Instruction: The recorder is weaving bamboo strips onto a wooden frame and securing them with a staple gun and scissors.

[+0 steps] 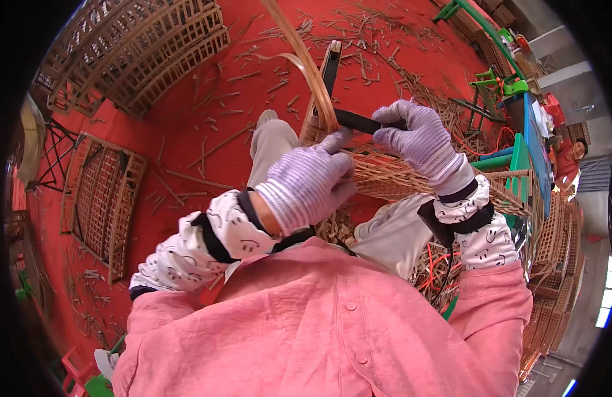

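My left hand (309,182), in a striped lilac glove, has its fingers closed around the lower end of a bent wooden strip (312,76). The strip curves up and away past the top of the view. My right hand (418,139), gloved alike, grips the black bar-like handle (359,122) of a tool whose exact kind I cannot make out. Its near end meets the strip beside my left fingertips. Another dark bar (330,69) stands just behind the strip; whether it belongs to the tool is unclear. Below both hands, a woven wooden lattice piece (385,173) lies across my lap.
Wood offcuts (372,56) litter the red floor. Lattice panels lean in a stack (140,53) at the far left, with another panel (104,198) nearer. On the right are a blue-topped table (534,126), a green stool (488,86), stacked woven pieces (557,264) and another person (569,159).
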A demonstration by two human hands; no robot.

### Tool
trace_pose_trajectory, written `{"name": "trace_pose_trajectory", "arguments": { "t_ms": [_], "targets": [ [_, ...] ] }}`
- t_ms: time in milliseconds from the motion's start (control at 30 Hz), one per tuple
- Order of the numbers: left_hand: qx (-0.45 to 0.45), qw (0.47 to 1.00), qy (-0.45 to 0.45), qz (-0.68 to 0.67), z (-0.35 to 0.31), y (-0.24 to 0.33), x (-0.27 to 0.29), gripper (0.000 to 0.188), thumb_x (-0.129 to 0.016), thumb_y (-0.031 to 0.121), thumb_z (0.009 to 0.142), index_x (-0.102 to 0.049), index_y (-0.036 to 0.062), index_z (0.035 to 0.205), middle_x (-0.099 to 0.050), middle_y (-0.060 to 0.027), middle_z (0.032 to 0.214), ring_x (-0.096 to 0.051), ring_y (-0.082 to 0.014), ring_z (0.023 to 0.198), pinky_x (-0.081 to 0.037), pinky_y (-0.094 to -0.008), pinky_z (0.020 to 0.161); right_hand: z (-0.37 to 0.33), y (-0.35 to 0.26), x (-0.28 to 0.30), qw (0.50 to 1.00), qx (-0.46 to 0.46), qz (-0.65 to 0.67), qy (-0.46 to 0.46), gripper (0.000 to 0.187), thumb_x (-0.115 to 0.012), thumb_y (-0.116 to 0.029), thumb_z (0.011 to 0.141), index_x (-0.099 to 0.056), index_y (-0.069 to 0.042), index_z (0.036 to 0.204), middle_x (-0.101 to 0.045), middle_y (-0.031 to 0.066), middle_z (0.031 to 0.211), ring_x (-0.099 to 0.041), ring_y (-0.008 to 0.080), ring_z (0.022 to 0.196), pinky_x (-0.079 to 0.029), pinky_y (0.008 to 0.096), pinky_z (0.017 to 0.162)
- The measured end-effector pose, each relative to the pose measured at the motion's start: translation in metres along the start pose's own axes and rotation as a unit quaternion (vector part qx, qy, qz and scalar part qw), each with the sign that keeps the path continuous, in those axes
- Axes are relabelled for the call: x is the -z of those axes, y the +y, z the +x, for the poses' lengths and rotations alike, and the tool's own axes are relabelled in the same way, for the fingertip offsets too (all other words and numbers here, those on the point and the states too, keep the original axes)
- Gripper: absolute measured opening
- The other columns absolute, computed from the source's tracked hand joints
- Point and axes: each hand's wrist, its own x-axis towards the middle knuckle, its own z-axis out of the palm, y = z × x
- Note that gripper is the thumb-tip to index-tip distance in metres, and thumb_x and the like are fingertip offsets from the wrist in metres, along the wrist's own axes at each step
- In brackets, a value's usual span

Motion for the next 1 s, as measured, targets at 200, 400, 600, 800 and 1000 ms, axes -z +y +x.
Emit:
{"name": "trace_pose_trajectory", "arguments": {
  "t_ms": [200, 400, 600, 800, 1000],
  "targets": [
    [0.06, 0.984, 0.032, -0.165, 0.024, -0.003, -0.037, 0.027, -0.072, 0.019, 0.072, -0.058, 0.0042, 0.09, -0.057, -0.0126, 0.085, -0.06, -0.0237, 0.071, -0.049, -0.0333, 0.067, -0.001, -0.001, 0.001, 0.999, 0.04, 0.011, -0.017, 0.025, -0.073, -0.003, 0.072, -0.063, 0.0, 0.095, -0.065, 0.0085, 0.083, -0.06, 0.0103, 0.074, -0.05, 0.0268, 0.068],
    [0.101, 0.882, 0.044, -0.458, 0.0, 0.039, -0.025, 0.018, -0.069, 0.009, 0.077, -0.051, 0.0075, 0.08, -0.045, 0.0043, 0.071, -0.043, -0.0044, 0.065, -0.039, -0.0206, 0.059, -0.007, -0.007, -0.001, 0.998, 0.062, -0.001, -0.015, 0.026, -0.068, 0.003, 0.074, -0.061, 0.0, 0.099, -0.065, 0.0072, 0.085, -0.06, 0.0111, 0.076, -0.05, 0.0267, 0.071],
    [-0.017, 0.945, 0.113, -0.306, 0.058, 0.044, 0.023, 0.018, -0.068, 0.004, 0.075, -0.05, 0.0063, 0.077, -0.041, 0.0056, 0.067, -0.037, -0.0032, 0.063, -0.035, -0.0195, 0.054, -0.008, 0.02, 0.004, 0.987, 0.146, -0.067, 0.023, 0.05, -0.074, -0.011, 0.07, -0.051, -0.003, 0.113, -0.065, 0.0121, 0.084, -0.065, 0.0234, 0.077, -0.052, 0.033, 0.071],
    [0.022, 0.988, 0.134, -0.075, 0.128, -0.008, 0.023, 0.016, -0.067, 0.009, 0.07, -0.052, 0.0045, 0.074, -0.047, -0.0006, 0.063, -0.044, -0.0084, 0.061, -0.041, -0.0259, 0.056, -0.024, 0.001, -0.016, 0.98, 0.131, -0.121, 0.093, 0.053, -0.072, -0.014, 0.07, -0.042, -0.008, 0.115, -0.065, 0.0107, 0.082, -0.064, 0.031, 0.077, -0.051, 0.0385, 0.066],
    [0.047, 0.996, 0.064, -0.047, 0.157, -0.034, 0.002, 0.026, -0.072, 0.021, 0.069, -0.058, 0.0025, 0.081, -0.057, -0.0056, 0.065, -0.056, -0.0156, 0.057, -0.048, -0.0305, 0.053, -0.024, -0.001, -0.02, 0.949, 0.207, -0.197, 0.136, 0.033, -0.072, -0.021, 0.072, -0.056, -0.008, 0.099, -0.062, 0.0137, 0.083, -0.062, 0.0317, 0.075, -0.05, 0.0403, 0.065]
  ]
}}
